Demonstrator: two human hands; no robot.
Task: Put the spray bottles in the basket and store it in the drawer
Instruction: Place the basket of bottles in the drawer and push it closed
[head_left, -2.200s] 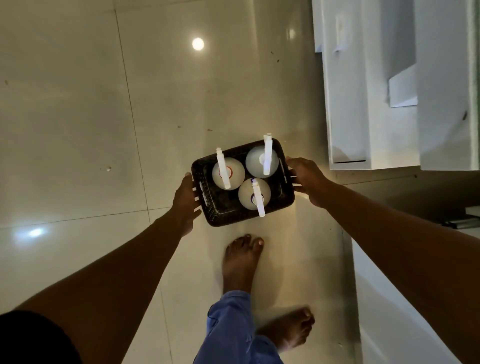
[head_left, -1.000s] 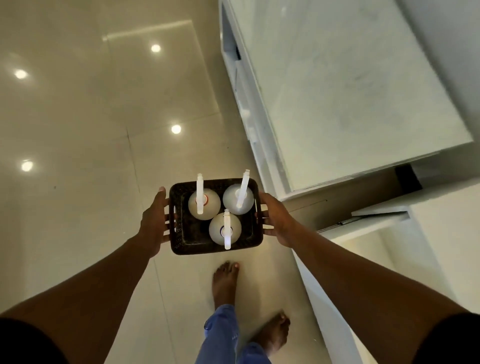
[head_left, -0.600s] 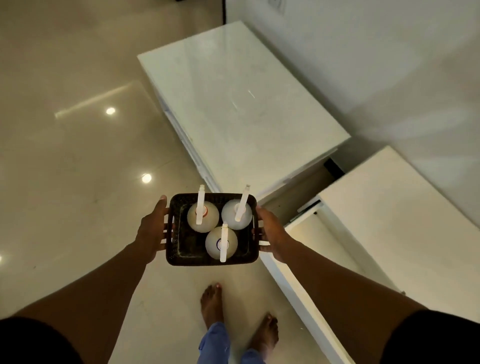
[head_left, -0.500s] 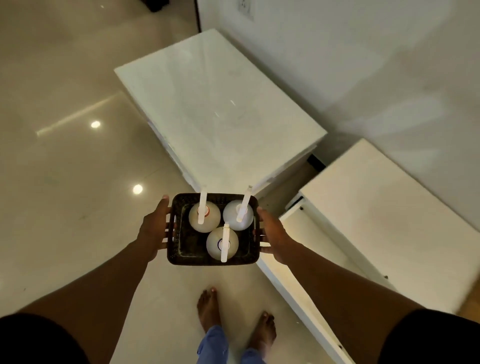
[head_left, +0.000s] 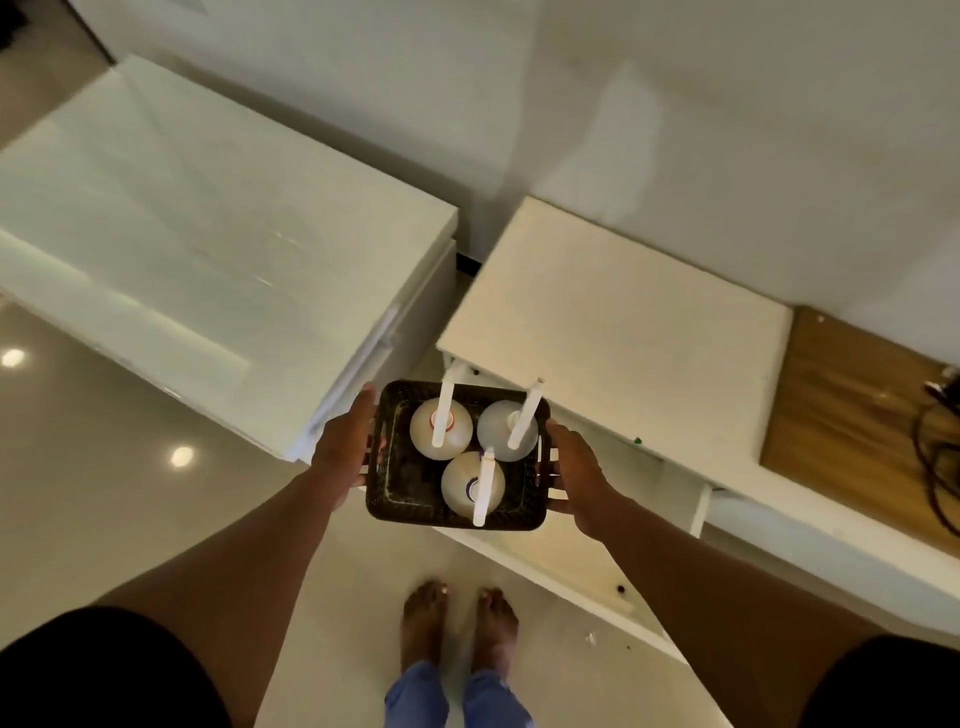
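A dark woven basket (head_left: 402, 499) hangs in the air in front of me, carried level. My left hand (head_left: 344, 447) grips its left handle and my right hand (head_left: 577, 475) grips its right handle. Three white spray bottles stand upright inside: one at the back left (head_left: 440, 430), one at the back right (head_left: 506, 431), one at the front (head_left: 471, 483). Below and to the right of the basket an open white drawer (head_left: 576, 564) sticks out of a low white cabinet (head_left: 618, 322).
A glossy white cabinet (head_left: 197, 249) stands to the left, with a narrow gap between it and the low cabinet. A wooden surface (head_left: 852, 431) with dark cables lies at the right. My bare feet (head_left: 457, 629) stand on the shiny tiled floor by the drawer front.
I have walked and turned towards the cabinets with the basket in both hands. The open drawer now lies just below and right of the basket. My grip has not changed.
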